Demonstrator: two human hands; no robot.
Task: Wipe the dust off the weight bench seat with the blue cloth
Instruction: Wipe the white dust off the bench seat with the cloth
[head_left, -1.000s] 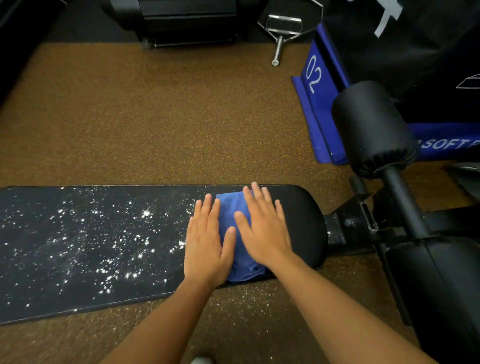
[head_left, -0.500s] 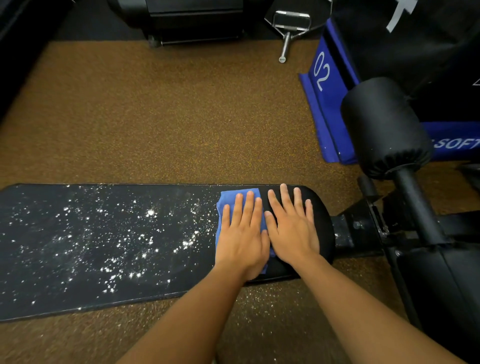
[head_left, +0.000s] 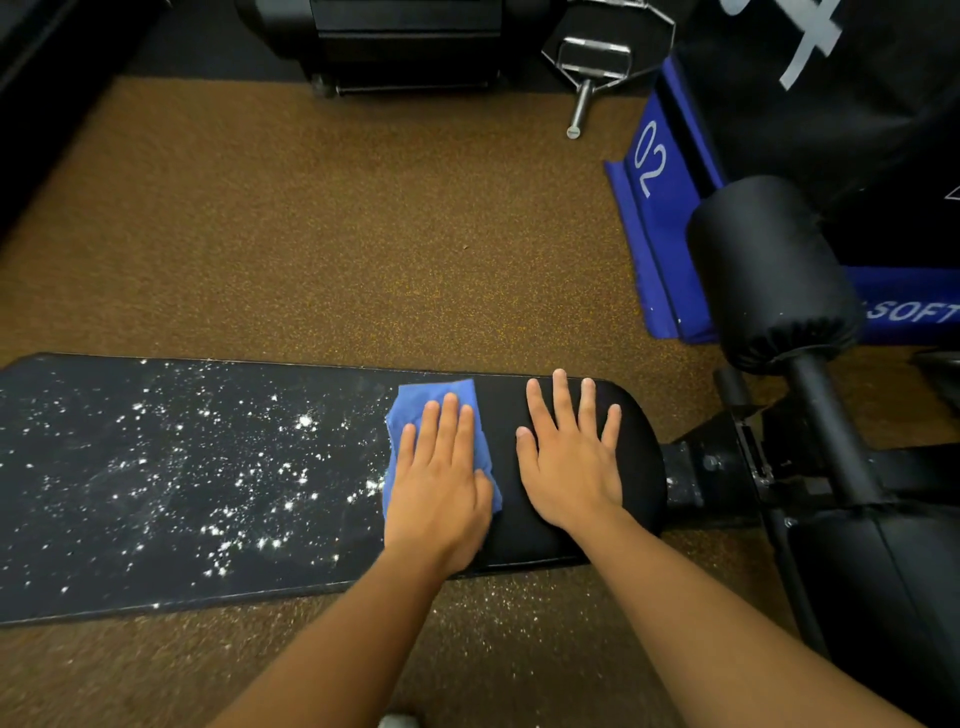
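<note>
The black weight bench seat runs left to right across the lower half of the view. White dust specks cover its left and middle part; its right end looks clean. The folded blue cloth lies flat on the seat at the border of the dusty area. My left hand presses on the cloth with straight fingers and hides most of it. My right hand rests flat on the bare clean seat to the right of the cloth, fingers spread, apart from the cloth.
A black padded roller on a post stands right of the seat end, with the bench frame below it. A blue mat marked 02 lies behind. A metal handle and dark equipment sit at the back. Brown speckled floor surrounds the bench.
The two hands have drawn apart. My left hand now presses the cloth alone, and my right hand has come off the cloth onto the bare right end of the seat.
</note>
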